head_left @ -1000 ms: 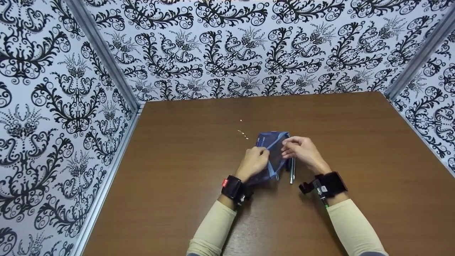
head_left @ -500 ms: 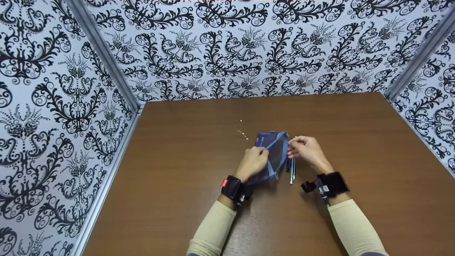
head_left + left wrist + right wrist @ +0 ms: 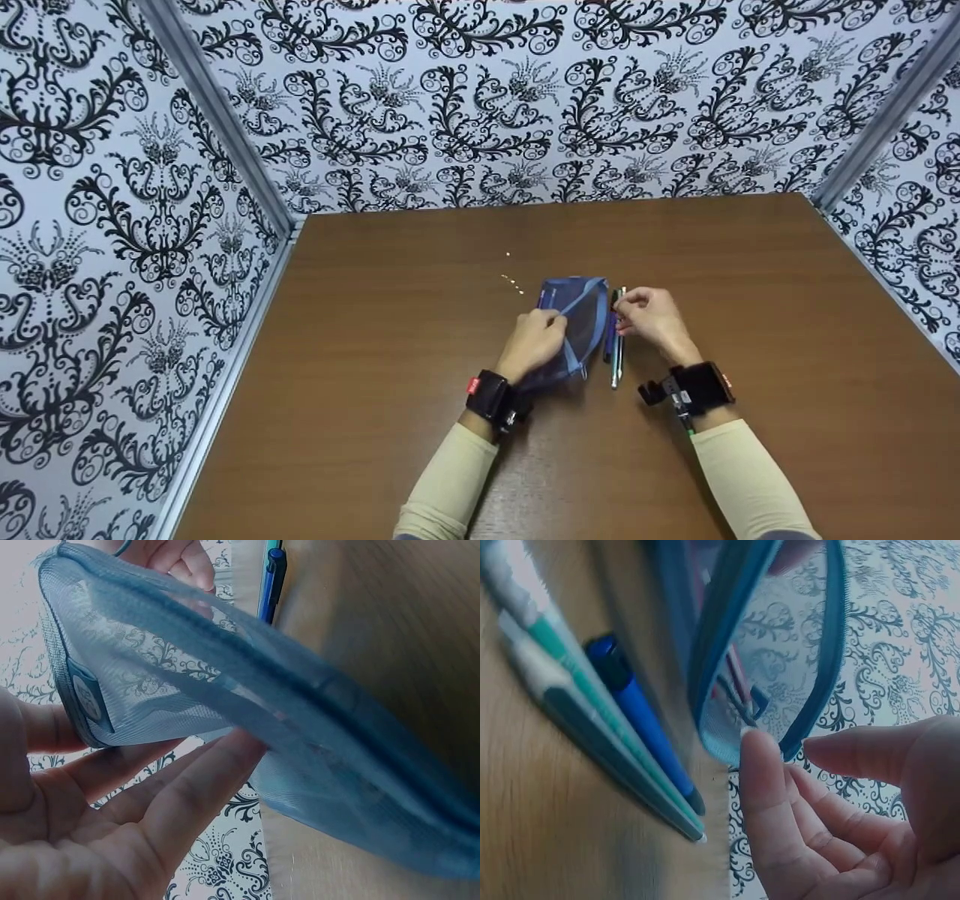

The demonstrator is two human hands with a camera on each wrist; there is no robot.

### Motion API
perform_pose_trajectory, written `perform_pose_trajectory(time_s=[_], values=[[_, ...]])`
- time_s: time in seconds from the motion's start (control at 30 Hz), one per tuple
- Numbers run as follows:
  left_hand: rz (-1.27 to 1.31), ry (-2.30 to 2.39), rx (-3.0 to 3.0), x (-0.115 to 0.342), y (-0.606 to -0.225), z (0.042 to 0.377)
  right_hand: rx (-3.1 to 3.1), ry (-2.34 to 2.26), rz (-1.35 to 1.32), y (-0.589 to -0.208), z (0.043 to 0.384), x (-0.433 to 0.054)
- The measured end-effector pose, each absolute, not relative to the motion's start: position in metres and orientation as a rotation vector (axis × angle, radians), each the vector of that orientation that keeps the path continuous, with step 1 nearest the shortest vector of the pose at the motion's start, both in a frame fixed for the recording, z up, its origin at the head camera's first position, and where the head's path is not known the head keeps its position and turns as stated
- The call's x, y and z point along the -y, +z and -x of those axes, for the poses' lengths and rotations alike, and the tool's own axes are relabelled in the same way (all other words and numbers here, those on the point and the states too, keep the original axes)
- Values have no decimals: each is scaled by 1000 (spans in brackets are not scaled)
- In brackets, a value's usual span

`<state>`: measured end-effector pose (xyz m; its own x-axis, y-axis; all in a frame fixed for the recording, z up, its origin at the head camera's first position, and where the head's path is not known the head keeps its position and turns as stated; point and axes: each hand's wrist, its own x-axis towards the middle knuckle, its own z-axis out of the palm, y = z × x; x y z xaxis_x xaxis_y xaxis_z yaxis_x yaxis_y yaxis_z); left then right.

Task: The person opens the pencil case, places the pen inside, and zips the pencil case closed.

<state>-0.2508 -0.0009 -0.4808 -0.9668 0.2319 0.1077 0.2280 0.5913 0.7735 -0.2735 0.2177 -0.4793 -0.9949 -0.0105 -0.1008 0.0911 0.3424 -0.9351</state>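
Observation:
A blue mesh zip pencil case (image 3: 585,330) stands on the table, its unzipped mouth turned toward my right hand. My left hand (image 3: 536,337) grips its side, the fingers bent around the mesh in the left wrist view. My right hand (image 3: 652,322) is beside the mouth, its thumb and index finger apart with nothing visible between them. Right of the case lie a blue pen (image 3: 645,720), a dark green pencil (image 3: 607,742) and a green stick with a whitish end (image 3: 592,667). Through the mouth, a thin reddish item (image 3: 739,675) shows inside.
The brown wooden table (image 3: 390,337) is bordered by patterned walls (image 3: 480,105) at the back and sides. Small bright specks (image 3: 514,283) show on the table beyond the case. Each wrist wears a black camera strap (image 3: 701,390).
My right hand has drawn back slightly to the right, away from the pencil case mouth, uncovering more of the pens. My left hand has stayed on the case.

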Motion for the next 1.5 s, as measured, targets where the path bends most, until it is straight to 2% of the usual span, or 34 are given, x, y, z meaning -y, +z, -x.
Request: perform_pose_trajectory(time_s=[0.43, 1.5], values=[[-391, 1366, -2777, 1, -480, 250, -2778, -1376, -145, -490, 278, -223], [-396, 1368, -2769, 1, -478, 249, -2730, -1301, -168, -502, 283, -229]])
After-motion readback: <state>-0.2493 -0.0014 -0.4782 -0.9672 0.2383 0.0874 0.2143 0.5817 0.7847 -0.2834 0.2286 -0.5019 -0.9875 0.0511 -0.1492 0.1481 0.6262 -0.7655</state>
